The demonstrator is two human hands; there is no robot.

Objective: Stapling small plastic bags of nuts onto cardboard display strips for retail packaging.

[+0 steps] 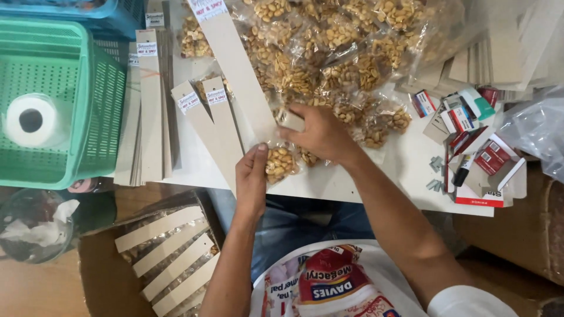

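The left hand (251, 179) is pinching a small clear packet of peanuts (280, 163) at the near edge of the white table (329, 182), thumb lying along the packet's left side and the fingers tucked under it. The right hand (320, 134) is reaching across just behind it, fingers curled down over the top of the same packet, where it meets a long cardboard strip (238, 76) running away toward the far edge. I cannot tell whether those fingers are gripping the strip or only pressing on it.

Behind the hands a heap of filled peanut packets (329, 53) is sprawling over the far middle of the table. Two shorter labelled strips (205, 117) are lying just left of the hands, and a stack of more strips (147, 105) beside them. A green basket (100, 100) holding a tape roll (32, 120) is sitting off the left edge. Small red and white boxes (470, 135) are cluttering the right end.
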